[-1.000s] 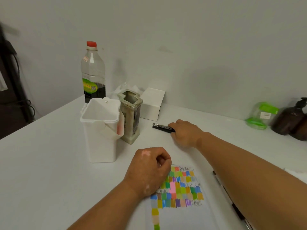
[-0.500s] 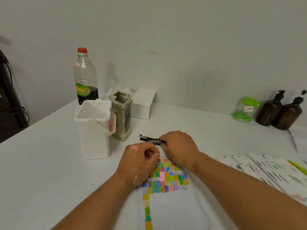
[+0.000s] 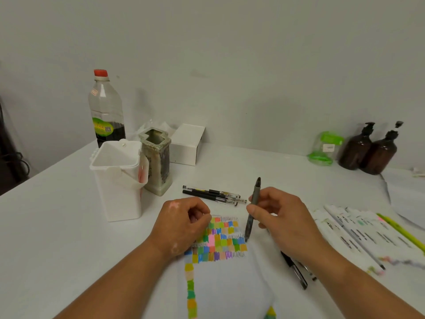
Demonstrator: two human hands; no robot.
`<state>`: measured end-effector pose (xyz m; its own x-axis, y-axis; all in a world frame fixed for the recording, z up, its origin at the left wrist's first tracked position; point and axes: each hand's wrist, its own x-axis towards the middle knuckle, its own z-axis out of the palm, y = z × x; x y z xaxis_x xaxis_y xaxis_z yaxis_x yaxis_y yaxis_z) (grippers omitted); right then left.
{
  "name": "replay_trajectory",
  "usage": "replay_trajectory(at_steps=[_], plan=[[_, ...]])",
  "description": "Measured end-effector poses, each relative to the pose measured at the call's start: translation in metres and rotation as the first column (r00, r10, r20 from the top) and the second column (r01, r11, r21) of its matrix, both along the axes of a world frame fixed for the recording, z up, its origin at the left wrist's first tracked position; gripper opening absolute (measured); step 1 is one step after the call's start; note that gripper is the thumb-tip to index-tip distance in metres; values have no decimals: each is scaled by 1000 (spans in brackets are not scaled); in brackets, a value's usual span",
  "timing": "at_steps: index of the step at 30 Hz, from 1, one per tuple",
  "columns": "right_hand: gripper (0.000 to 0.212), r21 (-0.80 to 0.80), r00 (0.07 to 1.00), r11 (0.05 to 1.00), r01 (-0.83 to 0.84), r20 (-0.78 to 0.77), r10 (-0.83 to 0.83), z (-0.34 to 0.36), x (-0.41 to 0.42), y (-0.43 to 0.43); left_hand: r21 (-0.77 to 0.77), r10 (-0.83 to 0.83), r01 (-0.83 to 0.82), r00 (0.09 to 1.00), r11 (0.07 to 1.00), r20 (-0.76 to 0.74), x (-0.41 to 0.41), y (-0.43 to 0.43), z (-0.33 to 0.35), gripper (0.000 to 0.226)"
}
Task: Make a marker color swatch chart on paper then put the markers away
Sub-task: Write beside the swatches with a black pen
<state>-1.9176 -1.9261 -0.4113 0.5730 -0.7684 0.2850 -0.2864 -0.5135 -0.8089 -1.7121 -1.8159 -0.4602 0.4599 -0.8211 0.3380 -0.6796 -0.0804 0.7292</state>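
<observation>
At the lower edge of the view the paper and its swatch chart are cut off, and the chart's upper left corner is hidden beneath the left hand. The right forearm covers part of two dark pens beside the paper. Print on the markers is too blurred to read, and the row's right end leaves the view. Toward the wall stand a white plastic bin, a square stone pot, a red-capped bottle, a white box, a clear tub with a green lid and two brown pump bottles. Two black gel pens lie on the table just beyond the chart. The left hand rests on the chart, fingers curled, nothing seen in them. The right hand grips a grey pen nearly upright, tip down at the chart's right edge. The markers lie in a row to the right of that hand, apart from it.
</observation>
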Motion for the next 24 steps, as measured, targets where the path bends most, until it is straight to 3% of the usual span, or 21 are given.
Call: replay_trajectory(at_steps=[3,10,15,17,21,24], plan=[[13,28,999,1000,4,53,-6,-9,-8,7,18,-44,43,999,999,20,-1,1,0,4],[8,-50,1000,999,15,-21,-17,-19,-4,13,137,-137,113,975,984,177,-3,4,2,21],[9,-27,996,998,63,70,-61,-15,-7,9,199,-159,112,959,974,235,-3,2,2,26],[15,16,990,998,59,125,-60,-15,-11,7,216,-171,116,951,970,258,-3,2,1,27],[51,194,966,981,6,253,-56,-14,-25,3,239,-170,109,953,965,252,-1,2,3,27],[52,241,935,970,-40,351,-49,-10,-33,2,252,-154,89,956,964,252,-2,3,7,25]])
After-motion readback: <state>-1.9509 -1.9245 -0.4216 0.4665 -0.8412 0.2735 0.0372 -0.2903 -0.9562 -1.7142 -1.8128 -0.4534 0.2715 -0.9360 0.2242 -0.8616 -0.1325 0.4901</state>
